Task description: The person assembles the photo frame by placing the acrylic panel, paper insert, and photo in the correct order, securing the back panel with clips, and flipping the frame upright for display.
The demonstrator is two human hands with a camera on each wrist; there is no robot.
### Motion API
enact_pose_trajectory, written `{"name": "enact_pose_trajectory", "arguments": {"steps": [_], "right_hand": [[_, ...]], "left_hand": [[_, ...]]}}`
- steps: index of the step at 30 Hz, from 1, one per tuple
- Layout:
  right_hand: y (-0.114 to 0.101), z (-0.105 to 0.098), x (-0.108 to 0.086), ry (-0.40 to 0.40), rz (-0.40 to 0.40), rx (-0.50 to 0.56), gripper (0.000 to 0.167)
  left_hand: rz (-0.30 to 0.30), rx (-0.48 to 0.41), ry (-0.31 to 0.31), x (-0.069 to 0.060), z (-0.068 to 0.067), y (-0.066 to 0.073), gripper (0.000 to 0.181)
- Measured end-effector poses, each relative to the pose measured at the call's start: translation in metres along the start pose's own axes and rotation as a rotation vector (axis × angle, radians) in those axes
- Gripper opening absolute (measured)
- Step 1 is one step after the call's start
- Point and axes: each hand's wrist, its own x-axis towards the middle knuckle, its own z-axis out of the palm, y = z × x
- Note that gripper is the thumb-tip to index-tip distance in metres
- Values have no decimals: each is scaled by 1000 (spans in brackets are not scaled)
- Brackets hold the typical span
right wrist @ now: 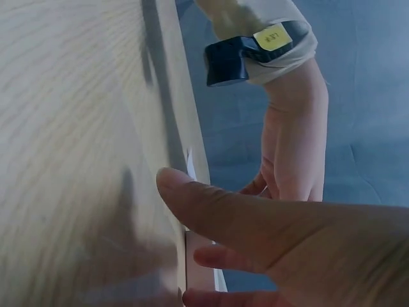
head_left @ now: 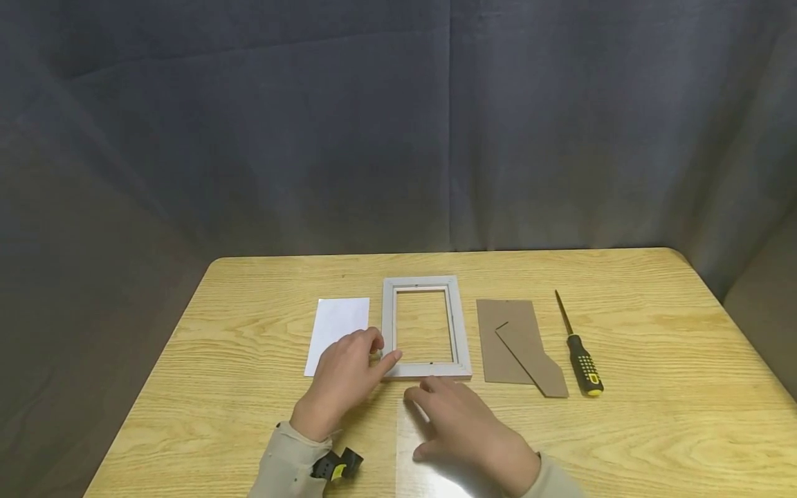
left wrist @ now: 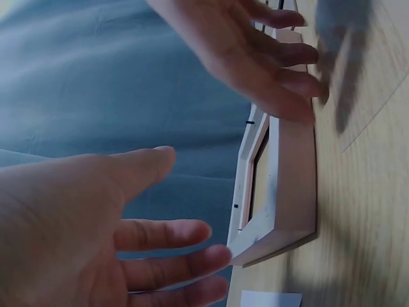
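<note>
A pale picture frame [head_left: 459,339] lies flat on the table, its inner ledge facing up. My left hand [head_left: 349,366] hovers at the frame's lower left corner, thumb spread from the fingers; in the left wrist view its fingers are loosely extended and hold nothing. By the frame's near edge is my right hand [head_left: 461,425], fingers relaxed; whether its fingertips touch the frame I cannot tell. Under the right hand lies a clear, shiny sheet [head_left: 407,477], partly covered by that hand. A white sheet of paper [head_left: 336,325] lies left of the frame, partly behind the left hand.
Right of the frame lies a brown backing board [head_left: 504,360] with an angled stand leg [head_left: 538,370] on it. Farther right is a black and yellow screwdriver [head_left: 585,366], tip pointing away. A dark curtain [head_left: 349,152] hangs behind the wooden table [head_left: 672,387].
</note>
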Motion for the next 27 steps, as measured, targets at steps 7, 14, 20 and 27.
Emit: {"name": "enact_pose_trajectory", "arguments": {"steps": [7, 14, 20, 27], "right_hand": [[-1, 4, -2, 4, 7, -43, 64], [-1, 8, -1, -17, 46, -83, 66], [1, 11, 0, 14, 56, -121, 74], [2, 11, 1, -24, 115, -87, 83]], "left_hand": [[7, -12, -69, -3, -4, -1, 32], [31, -2, -119, -6, -5, -2, 32], [71, 2, -159, -10, -4, 0, 31], [94, 13, -160, -11, -1, -1, 32]]}}
